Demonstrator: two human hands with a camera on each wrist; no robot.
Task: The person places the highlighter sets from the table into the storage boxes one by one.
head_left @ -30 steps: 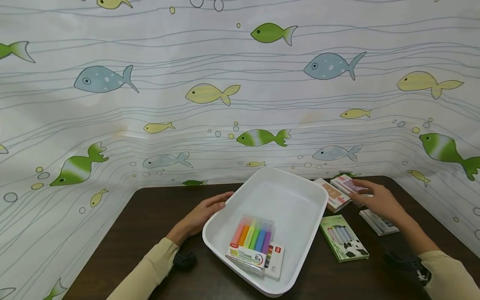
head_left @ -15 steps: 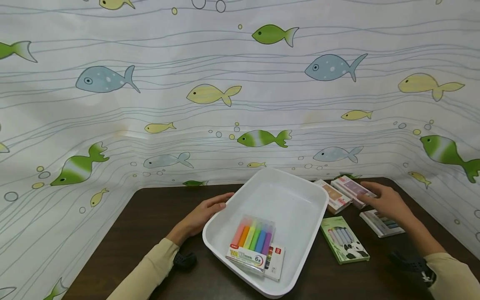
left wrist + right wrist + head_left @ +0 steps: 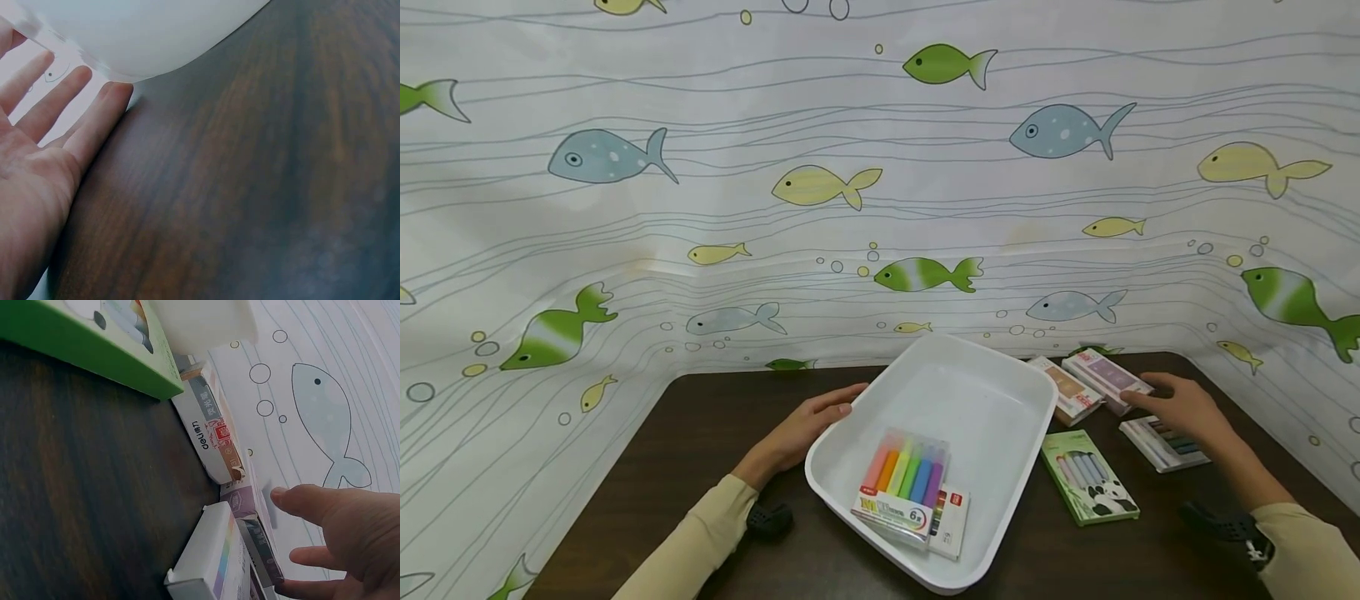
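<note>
My left hand [image 3: 808, 425] rests against the left side of a white plastic bin [image 3: 981, 400], thumb at the rim. In the left wrist view, its fingers [image 3: 59, 103] are stretched out, tips at the bin's wall. Inside the bin lies a clear pack of highlighters [image 3: 901, 479], overlapping a small white box [image 3: 953, 529]. My right hand [image 3: 1183, 408] is at the near right end of a white-and-purple box [image 3: 1103, 377]. The right wrist view has the thumb [image 3: 294, 499] apart from that purple box [image 3: 251, 519] and the lower fingertips right at its end.
A white-and-brown box [image 3: 1071, 393] lies left of the purple one, close to the bin. Nearer are a green box with a panda [image 3: 1090, 482] and a white pack [image 3: 1161, 444] with dark sticks showing. A fish-print curtain [image 3: 820, 275] borders the dark table [image 3: 700, 433].
My right hand has drawn back to the right, from over the purple box to its near right end, uncovering more of it. The left hand and the bin have stayed put.
</note>
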